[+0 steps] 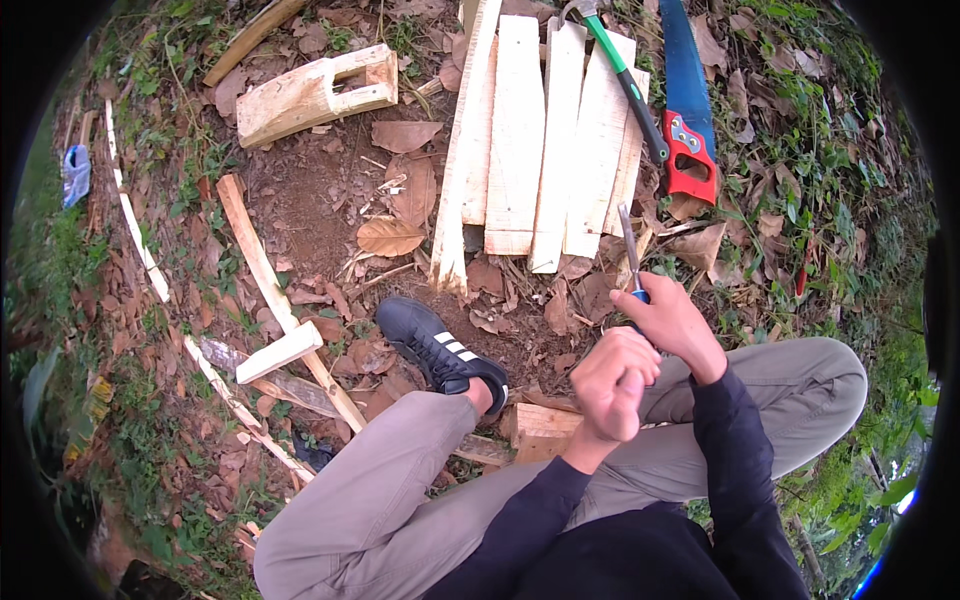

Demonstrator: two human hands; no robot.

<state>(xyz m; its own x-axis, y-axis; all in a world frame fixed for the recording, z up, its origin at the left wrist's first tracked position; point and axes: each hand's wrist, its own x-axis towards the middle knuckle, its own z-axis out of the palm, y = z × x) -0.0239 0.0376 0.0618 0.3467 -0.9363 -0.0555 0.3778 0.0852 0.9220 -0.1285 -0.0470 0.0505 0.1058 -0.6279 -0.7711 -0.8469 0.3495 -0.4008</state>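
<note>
My right hand (672, 318) is wrapped round the blue handle of a chisel (629, 248), its narrow metal blade pointing up and away from me. Just below and to the left, my left hand (612, 382) is closed in a fist, close against the right hand and the handle's lower end. Whatever its fingers may hold is hidden. Beyond the blade lie several pale sawn boards (516, 140) side by side on the ground. Across their far right end rests a hammer (622, 75) with a green and black handle.
Right of the boards lies a handsaw (688, 90) with a red grip. A notched wood block (318, 97) sits at the far left. Wooden strips (262, 250) and a short batten (280, 352) lie left of my shoe (437, 348). A wood block (540, 430) lies between my legs.
</note>
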